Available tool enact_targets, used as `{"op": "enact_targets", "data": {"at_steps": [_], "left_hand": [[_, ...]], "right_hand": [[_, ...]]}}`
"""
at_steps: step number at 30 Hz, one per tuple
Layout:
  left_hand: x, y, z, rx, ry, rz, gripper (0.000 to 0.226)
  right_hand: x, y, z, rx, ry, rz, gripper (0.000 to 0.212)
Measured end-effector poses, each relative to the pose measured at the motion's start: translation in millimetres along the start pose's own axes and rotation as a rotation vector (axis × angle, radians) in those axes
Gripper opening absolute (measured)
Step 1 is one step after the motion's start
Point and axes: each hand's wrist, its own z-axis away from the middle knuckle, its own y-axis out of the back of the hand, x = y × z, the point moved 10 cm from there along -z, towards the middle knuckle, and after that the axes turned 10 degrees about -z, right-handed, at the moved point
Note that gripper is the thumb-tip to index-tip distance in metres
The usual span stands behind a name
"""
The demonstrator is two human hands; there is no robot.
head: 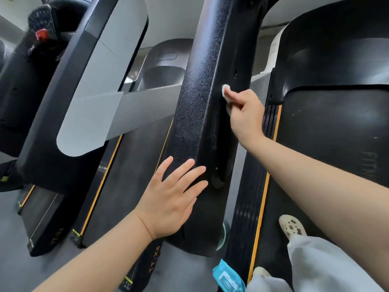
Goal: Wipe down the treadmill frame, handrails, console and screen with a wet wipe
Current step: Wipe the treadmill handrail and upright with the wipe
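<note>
Right hand [245, 111] pinches wet wipe [225, 92] against black frame post [200, 106], frame centre. Left hand [172, 199] flat, fingers straight, bracing post lower down. Best: long overlapping strokes, steady pressure.

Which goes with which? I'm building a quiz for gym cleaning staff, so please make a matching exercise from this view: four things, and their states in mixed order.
Things:
1. left hand
2. right hand
3. wipe packet
4. shoe

States:
A. lies on the floor by the treadmill
B. presses a wet wipe on the black upright
C. rests flat on the upright
D. stands on the belt

Pairs: 1-C, 2-B, 3-A, 4-D
</note>
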Motion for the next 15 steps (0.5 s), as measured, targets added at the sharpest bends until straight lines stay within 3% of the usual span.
{"op": "enact_targets", "data": {"at_steps": [5, 13, 15], "left_hand": [[-2, 5, 1, 0.057, 0.019, 0.021, 0.036], [-2, 10, 3, 0.105, 0.036, -0.045, 0.033], [-7, 15, 8, 0.119, 0.078, -0.036, 0.034]], "right_hand": [[-12, 0, 74, -0.083, 0.083, -0.060, 0.026], [-9, -1, 177, -0.128, 0.056, -0.123, 0.030], [0, -1, 214, -0.205, 0.049, -0.064, 0.026]]}}
